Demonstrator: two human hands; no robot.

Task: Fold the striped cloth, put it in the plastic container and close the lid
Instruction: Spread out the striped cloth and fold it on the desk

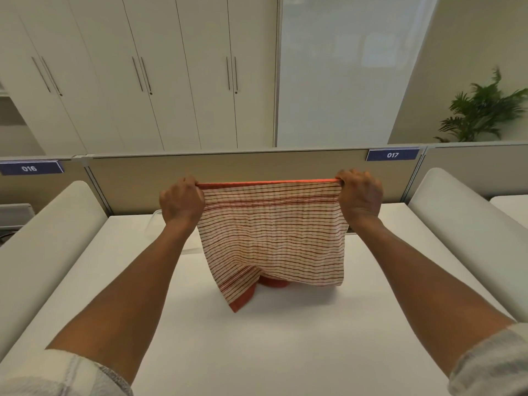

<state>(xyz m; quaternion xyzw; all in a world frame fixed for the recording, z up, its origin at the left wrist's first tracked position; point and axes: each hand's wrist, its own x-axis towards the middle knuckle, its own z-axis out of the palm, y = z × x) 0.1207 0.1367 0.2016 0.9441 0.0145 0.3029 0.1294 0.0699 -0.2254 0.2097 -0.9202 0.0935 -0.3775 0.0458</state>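
Observation:
The striped cloth (pixel 271 238), white with red stripes and a red hem, hangs stretched in the air above the white table (pixel 285 338). My left hand (pixel 181 201) grips its top left corner and my right hand (pixel 360 195) grips its top right corner. The cloth's lower edge droops onto the table, with one corner pointing toward me. A clear plastic container (pixel 160 227) stands behind my left forearm and the cloth; only part of its rim and wall shows. A red thing (pixel 275 282) peeks out under the cloth's lower edge; I cannot tell what it is.
White padded side panels (pixel 48 238) (pixel 468 224) flank the table. A beige partition (pixel 257 170) with labels 016 and 017 closes the far edge. Cabinets and a potted plant (pixel 483 110) stand beyond.

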